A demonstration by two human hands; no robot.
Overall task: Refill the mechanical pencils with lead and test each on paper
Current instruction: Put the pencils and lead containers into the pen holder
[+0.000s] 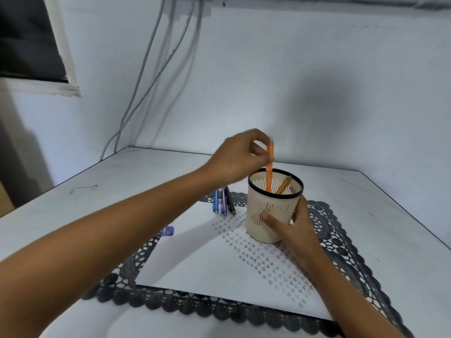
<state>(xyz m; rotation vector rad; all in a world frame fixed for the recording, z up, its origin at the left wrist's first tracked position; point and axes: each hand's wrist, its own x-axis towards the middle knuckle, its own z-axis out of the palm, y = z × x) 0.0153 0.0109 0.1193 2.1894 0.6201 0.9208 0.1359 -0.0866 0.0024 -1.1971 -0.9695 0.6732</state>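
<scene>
Left hand is pinching an orange pencil near its upper end between thumb and fingertips. The pencil is standing nearly upright, with its lower part inside the cup. Right hand is curling round the cup's near right wall, thumb pressing across the front. A yellow pencil is leaning toward the cup's right rim. The cup is sitting on the far right of the paper, which is showing rows of small pencilled stars. Blue, purple and black pencils are lying side by side, left of the cup. A purple case, its print too blurred to read, is lying by the paper's left edge. A dark lace mat is lying under the paper on a white table.
</scene>
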